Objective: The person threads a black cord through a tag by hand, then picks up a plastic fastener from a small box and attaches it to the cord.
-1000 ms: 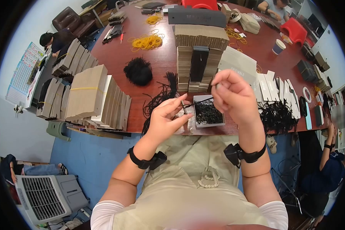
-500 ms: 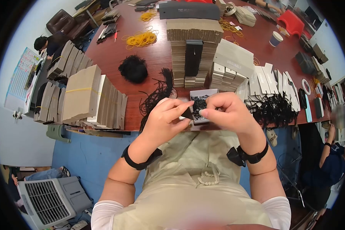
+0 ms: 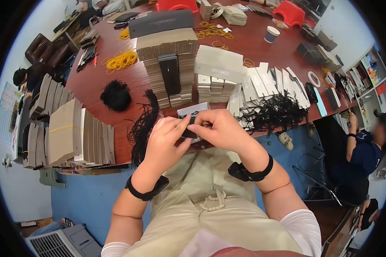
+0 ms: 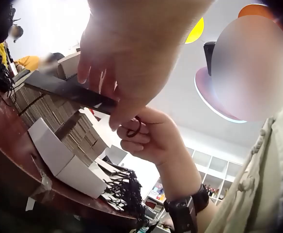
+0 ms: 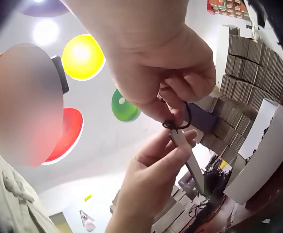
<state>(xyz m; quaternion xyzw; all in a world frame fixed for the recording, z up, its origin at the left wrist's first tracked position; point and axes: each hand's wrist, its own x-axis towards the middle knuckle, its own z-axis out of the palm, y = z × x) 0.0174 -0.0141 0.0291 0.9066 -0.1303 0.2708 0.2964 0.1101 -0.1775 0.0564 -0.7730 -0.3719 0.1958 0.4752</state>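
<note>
My left hand (image 3: 164, 139) grips a narrow dark tag (image 4: 59, 90) between fingers and thumb; its edge shows pale in the right wrist view. At the tag's end my right hand (image 3: 223, 129) pinches a thin black cord (image 5: 189, 116), which bends into a small loop beside the fingertips. Both hands meet in front of an open white box (image 3: 194, 108), which holds short black pieces and is partly hidden by them. Long black cords (image 3: 143, 124) lie on the table just left of the left hand.
Tall stacks of brown card (image 3: 152, 77) stand behind the box, and more banded stacks (image 3: 64, 130) at the left. White tags with black cords (image 3: 278, 111) spread to the right. A black cord bundle (image 3: 116, 95), yellow rubber bands (image 3: 121, 61) and a paper cup (image 3: 271, 34) lie farther back.
My right hand, earlier raised away with the cord stretched between the hands, has come down and left to the left hand's fingertips. The head view has turned, shifting the table leftward.
</note>
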